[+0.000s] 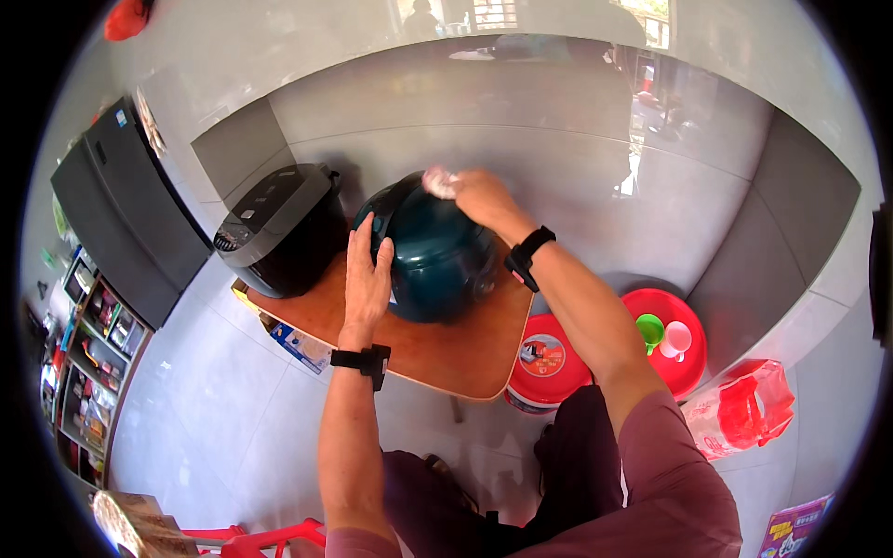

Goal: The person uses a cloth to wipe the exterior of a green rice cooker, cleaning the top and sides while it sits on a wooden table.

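Note:
A glossy dark green rice cooker [439,258] stands on a brown wooden tabletop [446,356]. My right hand [485,202] is at the upper far side of the cooker, closed around a bunched pink-and-white cloth [439,183] that is at its lid. Against the cooker's left side rests my left hand [368,279], palm inward, thumb and fingers apart and nothing gripped. A black-and-grey rice cooker [282,227] sits to the left on the same tabletop. The green cooker's underside is hidden from view.
To the right are a lidded red bucket [548,356], a red round lid or tray [670,307] bearing a green cup [650,331] and a pink cup [675,340], and a red-and-clear plastic bag [743,408]. A grey tiled wall [502,150] rises behind. A refrigerator [129,209] and shelves [98,383] stand left.

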Motion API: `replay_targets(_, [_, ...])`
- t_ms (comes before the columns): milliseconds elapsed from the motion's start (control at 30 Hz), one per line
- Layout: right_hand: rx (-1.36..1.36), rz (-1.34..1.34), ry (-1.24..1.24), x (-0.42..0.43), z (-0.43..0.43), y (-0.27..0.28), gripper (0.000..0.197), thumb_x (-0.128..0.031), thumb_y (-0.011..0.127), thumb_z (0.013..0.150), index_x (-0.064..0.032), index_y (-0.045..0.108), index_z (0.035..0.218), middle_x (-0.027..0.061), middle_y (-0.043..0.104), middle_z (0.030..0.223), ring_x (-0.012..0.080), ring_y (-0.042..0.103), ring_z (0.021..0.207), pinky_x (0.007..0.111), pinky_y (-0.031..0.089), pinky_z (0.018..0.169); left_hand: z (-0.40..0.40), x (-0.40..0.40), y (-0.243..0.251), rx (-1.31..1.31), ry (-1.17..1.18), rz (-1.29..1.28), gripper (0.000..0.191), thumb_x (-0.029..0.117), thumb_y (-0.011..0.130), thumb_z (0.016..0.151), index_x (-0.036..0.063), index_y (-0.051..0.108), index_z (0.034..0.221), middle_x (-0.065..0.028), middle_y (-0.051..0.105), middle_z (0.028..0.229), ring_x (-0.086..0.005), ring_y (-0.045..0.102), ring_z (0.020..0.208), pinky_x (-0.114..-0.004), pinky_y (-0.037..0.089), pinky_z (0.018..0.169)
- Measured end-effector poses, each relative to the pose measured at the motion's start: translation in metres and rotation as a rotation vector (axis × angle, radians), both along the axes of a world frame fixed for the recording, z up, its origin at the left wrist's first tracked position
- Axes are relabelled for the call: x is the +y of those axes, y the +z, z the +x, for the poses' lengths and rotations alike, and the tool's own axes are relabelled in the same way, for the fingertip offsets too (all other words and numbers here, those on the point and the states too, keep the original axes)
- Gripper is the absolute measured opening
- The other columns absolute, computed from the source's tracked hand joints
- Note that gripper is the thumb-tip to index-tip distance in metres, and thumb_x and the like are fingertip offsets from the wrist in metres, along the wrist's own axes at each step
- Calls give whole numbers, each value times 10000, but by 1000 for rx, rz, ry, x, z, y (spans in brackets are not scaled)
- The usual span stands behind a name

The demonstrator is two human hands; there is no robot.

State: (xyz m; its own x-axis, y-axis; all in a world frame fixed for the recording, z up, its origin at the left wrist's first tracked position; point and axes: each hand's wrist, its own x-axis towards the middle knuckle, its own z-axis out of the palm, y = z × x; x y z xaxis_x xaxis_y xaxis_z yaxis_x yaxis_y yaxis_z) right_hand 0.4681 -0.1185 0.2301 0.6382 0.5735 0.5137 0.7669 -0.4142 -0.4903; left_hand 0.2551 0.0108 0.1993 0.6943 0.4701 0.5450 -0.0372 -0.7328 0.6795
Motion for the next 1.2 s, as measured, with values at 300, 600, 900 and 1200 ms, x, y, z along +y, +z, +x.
replay_targets(300, [-270, -31, 145, 14, -59, 4, 252, -197, 506, 921, -51, 690, 830, 153, 684, 933, 388, 631, 930, 500, 495, 800, 10, 4, -1, -55, -183, -293, 641, 511, 291, 1057, 67, 393, 1509, -162, 403, 1531, -290, 298, 1456, -358, 205, 1196])
replay_targets(600, [-711, 315, 346, -21, -128, -38, 270, -13, 614, 810, -21, 655, 1076, 204, 533, 1282, 405, 502, 1261, 495, 385, 1095, 7, 9, 11, -40, -237, -340, 689, 552, 261, 1060, 44, 407, 1502, -154, 445, 1502, -238, 392, 1394, -326, 250, 1169])
replay_targets(900, [193, 502, 112, -15, 9, -45, 354, -240, 482, 984, 26, 581, 1195, 212, 599, 1163, 408, 571, 1100, 440, 457, 953, 7, -2, 5, -42, -107, -102, 737, 283, 724, 918, 32, 361, 1509, -161, 470, 1449, -249, 453, 1328, -346, 359, 1111])
replay_targets(1200, [996, 393, -1, -13, 44, -87, 369, -252, 399, 1008, 23, 616, 1123, 123, 630, 1122, 211, 606, 996, 349, 492, 837, -5, -11, 12, -18, -106, -82, 759, 302, 719, 924, 47, 334, 1525, -180, 446, 1466, -266, 457, 1330, -353, 368, 1110])
